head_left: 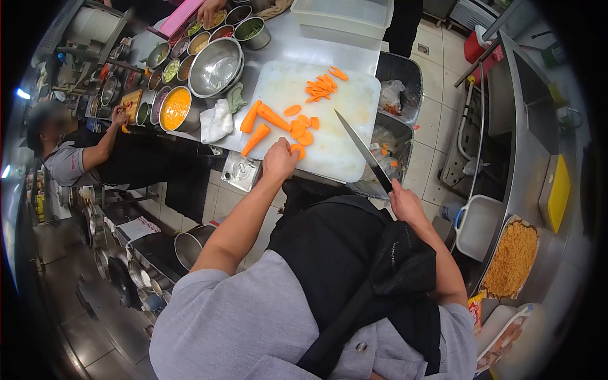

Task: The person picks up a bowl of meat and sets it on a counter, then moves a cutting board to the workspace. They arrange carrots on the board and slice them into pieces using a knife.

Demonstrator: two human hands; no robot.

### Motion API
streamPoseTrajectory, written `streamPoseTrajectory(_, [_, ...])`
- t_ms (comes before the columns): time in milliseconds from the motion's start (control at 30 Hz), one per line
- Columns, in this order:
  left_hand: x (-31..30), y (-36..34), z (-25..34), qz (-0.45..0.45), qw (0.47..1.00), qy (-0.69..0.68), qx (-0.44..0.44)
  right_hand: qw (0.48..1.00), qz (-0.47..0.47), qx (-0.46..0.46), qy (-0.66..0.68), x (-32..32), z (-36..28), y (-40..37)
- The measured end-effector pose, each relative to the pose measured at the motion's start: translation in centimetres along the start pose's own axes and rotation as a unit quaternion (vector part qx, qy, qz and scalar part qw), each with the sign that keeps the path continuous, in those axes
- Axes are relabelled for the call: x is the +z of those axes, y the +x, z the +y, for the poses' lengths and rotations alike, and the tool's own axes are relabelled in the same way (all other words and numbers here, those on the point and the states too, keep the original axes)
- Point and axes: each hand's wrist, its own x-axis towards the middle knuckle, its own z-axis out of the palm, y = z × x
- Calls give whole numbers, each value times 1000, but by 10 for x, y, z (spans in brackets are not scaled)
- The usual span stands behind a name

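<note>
My right hand (pixel 408 206) is wrapped around the handle of a long chef's knife (pixel 364 151), its blade angled over the right side of the white cutting board (pixel 342 149). At the board's near left edge, my left hand (pixel 279 159) is closed, with a carrot slice (pixel 297 151) at its fingertips; its inner fingers are hidden. Beyond that hand lie peeled carrot pieces (pixel 273 118), one of them a short carrot piece (pixel 256 139) beside my knuckles. Several round carrot slices (pixel 299 129) are loose mid-board. Farther back is a pile of carrot sticks (pixel 322 87).
A metal bowl (pixel 215 66), a container of orange liquid (pixel 175 107) and a white cloth (pixel 216 121) stand left of the board. Bins (pixel 415 95) holding scraps are at its right. A co-worker (pixel 82 152) works at the far left; another person's hand (pixel 209 11) reaches over containers.
</note>
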Motion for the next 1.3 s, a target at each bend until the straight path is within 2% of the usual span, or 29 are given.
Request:
streamPoseTrajectory(133, [6, -1, -7, 49, 997, 15, 61, 1000, 8, -3, -7, 0, 0, -1])
streamPoseTrajectory(200, [2, -1, -7, -7, 997, 20, 69, 1000, 2, -3, 2, -3, -2, -1])
streamPoseTrajectory(467, [4, 3, -3, -19, 996, 15, 84, 1000, 10, -24, -1, 1, 1, 5])
streamPoseTrajectory(533, [8, 9, -5, -7, 994, -5, 107, 999, 20, -17, -21, 2, 0, 6])
streamPoseTrajectory(600, [8, 13, -9, -38, 992, -20, 115, 1000, -12, 13, -12, 0, -4, 6])
streamPoseTrajectory(667, [-3, 17, -6, -21, 985, -35, 166, 1000, -15, 24, 9, -4, -10, 2])
streamPoseTrajectory(700, [-30, 14, 16, -83, 988, -23, 129, 1000, -2, 20, 3, -5, -10, 2])
streamPoseTrajectory(733, [-34, 26, 18, -74, 987, -27, 137, 1000, -5, 17, -3, -5, -10, 2])
streamPoseTrajectory(800, [-41, 43, 19, -76, 972, 29, 219, 1000, -5, 16, -12, 2, -8, 2])
streamPoseTrajectory(867, [-41, 63, 19, -86, 965, 56, 241, 999, 22, -10, -26, 6, -4, 5])
streamPoseTrajectory(933, [-21, 92, 9, -118, 935, 164, 291, 999, 24, 9, -34, 8, -9, 4])
streamPoseTrajectory(967, [-21, 97, 11, -117, 934, 161, 297, 999, 20, 22, -28, 11, -11, 4])
streamPoseTrajectory(1033, [-20, 104, 15, -163, 899, 230, 336, 999, 15, 40, -22, 16, -14, 1])
streamPoseTrajectory(1300, [-26, 104, 15, -147, 910, 160, 352, 994, 31, 109, -5, 20, -50, -1])
